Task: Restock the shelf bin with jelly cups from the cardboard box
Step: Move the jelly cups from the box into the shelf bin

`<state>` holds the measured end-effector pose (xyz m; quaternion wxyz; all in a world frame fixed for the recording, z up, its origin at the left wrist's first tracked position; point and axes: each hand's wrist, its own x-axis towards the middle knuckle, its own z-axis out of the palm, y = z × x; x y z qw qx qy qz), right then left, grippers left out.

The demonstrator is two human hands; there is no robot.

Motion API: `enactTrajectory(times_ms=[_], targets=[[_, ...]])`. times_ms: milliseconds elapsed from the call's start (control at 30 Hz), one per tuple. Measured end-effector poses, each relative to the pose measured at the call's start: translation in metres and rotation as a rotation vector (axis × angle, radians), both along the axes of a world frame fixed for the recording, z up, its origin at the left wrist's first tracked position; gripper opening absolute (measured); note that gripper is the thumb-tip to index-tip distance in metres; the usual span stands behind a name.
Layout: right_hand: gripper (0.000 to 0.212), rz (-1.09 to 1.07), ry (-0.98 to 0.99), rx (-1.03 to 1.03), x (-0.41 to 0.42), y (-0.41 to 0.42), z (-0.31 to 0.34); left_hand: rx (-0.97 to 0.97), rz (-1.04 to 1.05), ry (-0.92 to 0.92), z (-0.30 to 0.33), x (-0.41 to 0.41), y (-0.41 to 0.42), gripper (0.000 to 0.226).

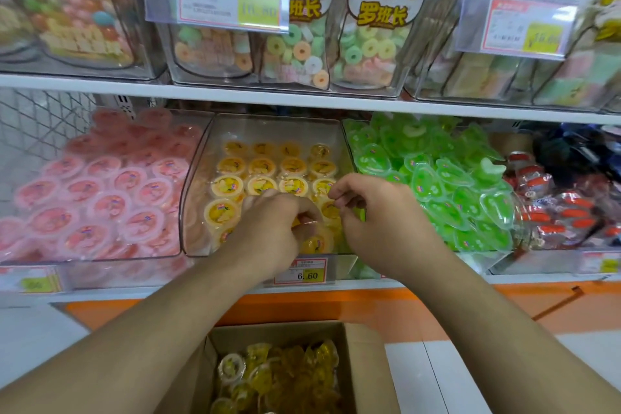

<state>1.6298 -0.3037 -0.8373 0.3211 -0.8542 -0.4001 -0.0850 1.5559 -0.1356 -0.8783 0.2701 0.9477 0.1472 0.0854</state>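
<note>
On the lower shelf, at about twelve o'clock from the person, sits the clear bin (198,185), partly filled with yellow jelly cups (261,185) lying in rows, their round lids facing up and toward the aisle. Both hands reach into its front. The left hand (272,228) has its fingers curled in a grip on a cup (316,242) at the bin's front edge, lid up. The right hand (373,212), at about one o'clock, has its fingers loosely curled above the cups; whether its grip pinches anything I cannot tell. At six o'clock, below the arms, the open cardboard box (363,366) holds more yellow cups, jumbled at all angles. A price tag (302,274) under the bin reads "6.60". Pink cups (100,198) fill the bin at nine o'clock, green cups (437,185) the one at three. Candy bags (373,30) above read "罗班长".
</note>
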Motion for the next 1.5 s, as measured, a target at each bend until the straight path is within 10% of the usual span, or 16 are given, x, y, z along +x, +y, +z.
enactTrajectory(times_ms=[933, 1500], targets=[[0.024, 0.02, -0.002, -0.02, -0.001, -0.002, -0.001, 0.21, -0.124, -0.013, 0.004, -0.006, 0.013, 0.045], [0.037, 0.108, 0.018, -0.047, -0.019, -0.018, 0.009, 0.06, -0.153, -0.202, 0.016, -0.048, 0.007, 0.023]])
